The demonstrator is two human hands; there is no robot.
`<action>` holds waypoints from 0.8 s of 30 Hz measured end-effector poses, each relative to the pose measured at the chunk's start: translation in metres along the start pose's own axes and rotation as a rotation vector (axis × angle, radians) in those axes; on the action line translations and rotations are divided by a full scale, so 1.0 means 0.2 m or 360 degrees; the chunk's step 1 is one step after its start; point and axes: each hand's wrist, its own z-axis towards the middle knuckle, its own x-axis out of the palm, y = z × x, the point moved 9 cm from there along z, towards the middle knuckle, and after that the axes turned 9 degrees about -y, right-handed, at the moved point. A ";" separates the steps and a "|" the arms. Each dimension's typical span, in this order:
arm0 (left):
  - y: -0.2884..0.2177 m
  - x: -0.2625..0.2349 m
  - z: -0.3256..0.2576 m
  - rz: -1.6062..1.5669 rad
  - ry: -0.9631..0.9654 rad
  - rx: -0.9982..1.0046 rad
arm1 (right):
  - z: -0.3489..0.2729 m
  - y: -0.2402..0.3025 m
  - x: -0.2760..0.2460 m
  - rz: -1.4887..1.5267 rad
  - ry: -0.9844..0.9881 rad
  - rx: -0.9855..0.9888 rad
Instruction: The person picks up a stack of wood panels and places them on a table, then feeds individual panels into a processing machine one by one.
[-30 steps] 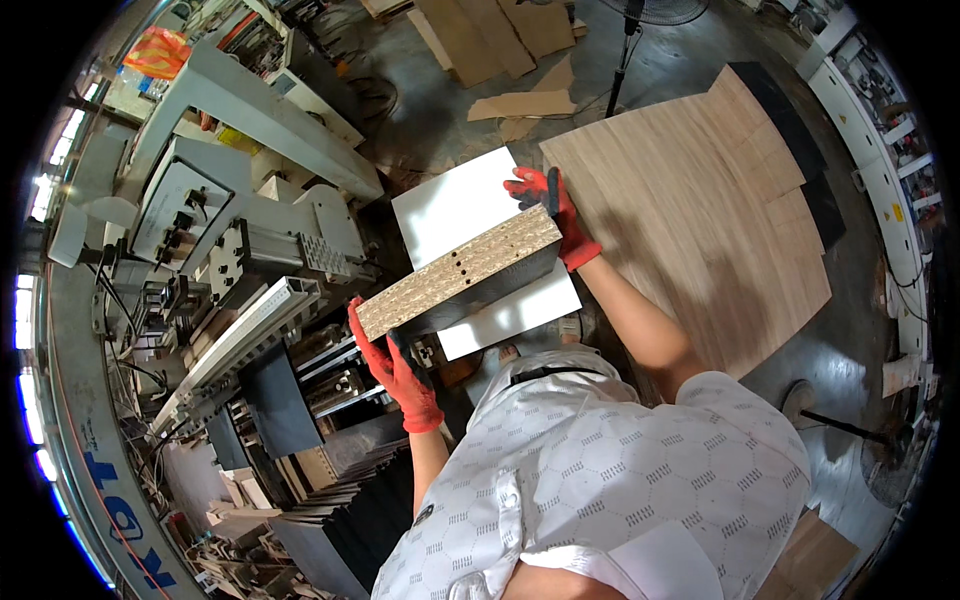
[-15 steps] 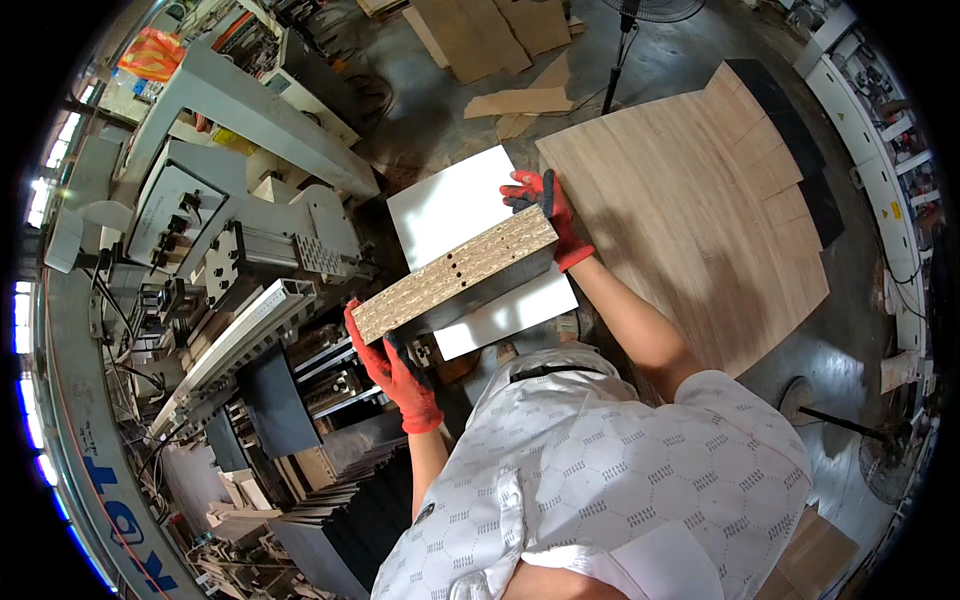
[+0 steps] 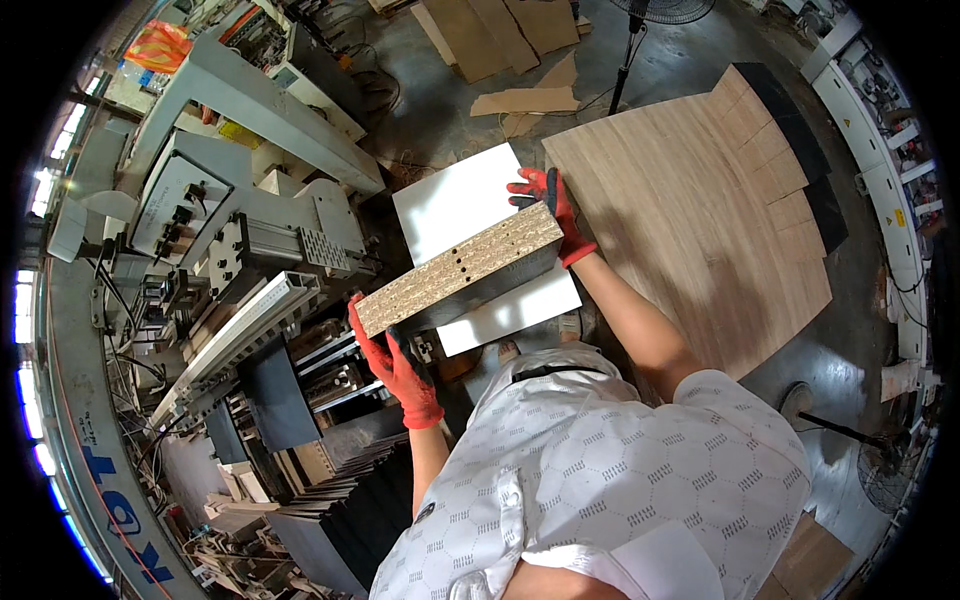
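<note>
A stack of particleboard strips [image 3: 500, 240] spans the space between my hands, slanting up to the right. Its speckled tan edges face up, with small dark holes drilled near the middle and toward the right end. The side nearest me is dark. My left hand [image 3: 400, 378], in a red glove with dark fingertips, clasps the left end. At the right end my right hand [image 3: 564, 222], gloved alike, presses on the stack with fingers reaching past its far corner. Beneath the stack lies a white panel [image 3: 455, 195], partly covered by it.
A large wood-grain panel stack [image 3: 680, 220] stands to the right, with small wood-grain and black pieces along its far edge. Machinery [image 3: 245, 255] fills the left side. Dark boards [image 3: 370, 500] are piled at lower left. Cardboard [image 3: 490, 40] and a fan [image 3: 660, 8] are at the back.
The view has shifted very slightly. Both hands keep hold of the strips in nearly the same place.
</note>
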 end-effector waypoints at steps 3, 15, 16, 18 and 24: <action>0.00 0.00 0.00 0.0023 0.0009 0.0012 | 0.05 0.03 -0.04 0.0044 -0.0035 -0.0101; 0.00 -0.01 0.00 -0.0108 -0.0023 -0.0040 | 0.20 0.01 0.04 0.0040 -0.0013 0.0086; -0.01 0.00 0.00 -0.0068 -0.0006 -0.0017 | 0.21 0.01 -0.01 0.0042 -0.0118 0.0107; 0.00 0.00 0.00 -0.0074 -0.0012 -0.0041 | 0.21 0.02 -0.02 0.0026 -0.0151 0.0104; 0.01 0.00 0.00 -0.0099 -0.0004 -0.0047 | 0.19 -0.02 0.02 0.0067 -0.0107 0.0076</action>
